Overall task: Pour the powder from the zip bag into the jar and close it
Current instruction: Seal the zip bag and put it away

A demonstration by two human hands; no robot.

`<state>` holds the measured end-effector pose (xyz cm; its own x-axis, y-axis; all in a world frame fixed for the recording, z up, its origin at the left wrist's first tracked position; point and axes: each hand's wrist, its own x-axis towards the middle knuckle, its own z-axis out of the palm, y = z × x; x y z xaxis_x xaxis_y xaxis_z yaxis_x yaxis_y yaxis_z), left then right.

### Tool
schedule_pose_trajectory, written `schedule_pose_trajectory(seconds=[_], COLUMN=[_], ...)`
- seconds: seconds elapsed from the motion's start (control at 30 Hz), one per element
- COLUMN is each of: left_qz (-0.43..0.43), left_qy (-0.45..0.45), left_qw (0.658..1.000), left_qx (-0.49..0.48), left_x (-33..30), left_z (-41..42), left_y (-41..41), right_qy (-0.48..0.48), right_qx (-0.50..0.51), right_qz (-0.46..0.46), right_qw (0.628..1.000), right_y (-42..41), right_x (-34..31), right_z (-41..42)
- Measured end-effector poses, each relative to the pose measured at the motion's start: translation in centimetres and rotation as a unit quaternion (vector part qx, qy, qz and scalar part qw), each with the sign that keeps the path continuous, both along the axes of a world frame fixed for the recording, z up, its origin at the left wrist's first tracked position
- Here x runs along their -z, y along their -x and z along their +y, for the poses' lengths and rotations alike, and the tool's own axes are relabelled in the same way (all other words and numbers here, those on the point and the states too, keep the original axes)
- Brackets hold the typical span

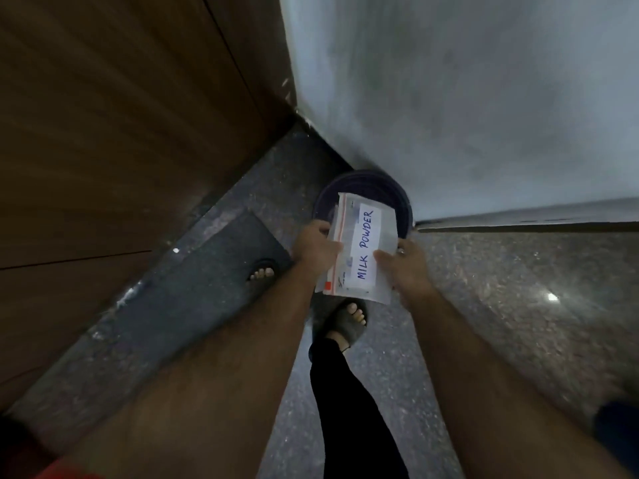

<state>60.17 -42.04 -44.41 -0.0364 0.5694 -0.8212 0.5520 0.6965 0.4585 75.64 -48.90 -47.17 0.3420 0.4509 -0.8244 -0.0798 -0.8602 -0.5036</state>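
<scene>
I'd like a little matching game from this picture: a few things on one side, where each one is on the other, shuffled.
Things:
1. bag
2. bin
3. mat
4. wooden panel

Places:
A. on the floor, under one foot
B. held in both hands
C. along the left side
D. on the floor by the wall, behind the bag

Pairs: 1-B, 2-D, 3-A, 4-C. The left hand and right hand grip the bag.

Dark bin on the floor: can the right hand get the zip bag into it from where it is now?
Probably yes. Both hands, left hand and right hand, hold the zip bag directly above the dark bin, and nothing shows between bag and bin.
</scene>
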Motion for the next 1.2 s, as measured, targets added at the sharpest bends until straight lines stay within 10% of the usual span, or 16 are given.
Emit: schedule_pose_trajectory(seconds=[0.63, 1.2], left_qz=[-0.015, 0.045], left_qy=[0.011, -0.116], left_qw=[0.962, 0.920], left_qx=[0.272, 0.372], left_x=[25.2, -13.7], left_z=[3.0, 1.8], left_y=[-3.6, 8.6], right_qy=[0.047, -0.114], right_qx=[-0.262, -0.489], right_qz=[-0.210, -0.265], right_qw=[0.941, 0.823], right_y=[-1.6, 4.4], right_x=[24.1, -12.5], right_z=[4.6, 6.5])
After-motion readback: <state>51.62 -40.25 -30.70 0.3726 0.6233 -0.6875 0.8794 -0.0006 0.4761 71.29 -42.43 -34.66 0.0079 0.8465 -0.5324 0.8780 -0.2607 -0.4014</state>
